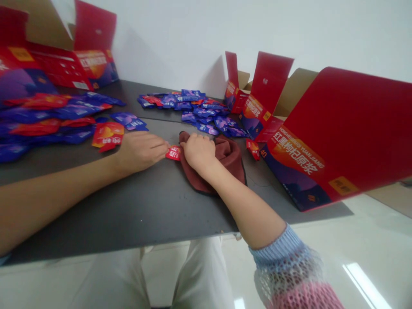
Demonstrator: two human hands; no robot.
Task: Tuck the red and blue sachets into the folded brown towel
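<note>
My left hand (140, 150) rests on the dark table (135, 210), fingers closed on one end of a small red sachet (174, 152). My right hand (198, 150) lies on a crumpled dark red cloth (230, 161) and pinches the sachet's other end. The sachet sits between the two hands, just left of the cloth. A red and orange sachet (107, 135) lies beside my left wrist.
A heap of blue and red sachets (48, 118) covers the left of the table; another heap (199, 109) lies at the back. Open red cartons stand at the back left (64, 64), back right (257, 103) and right (334, 141). One red sachet (253, 149) lies by the right carton.
</note>
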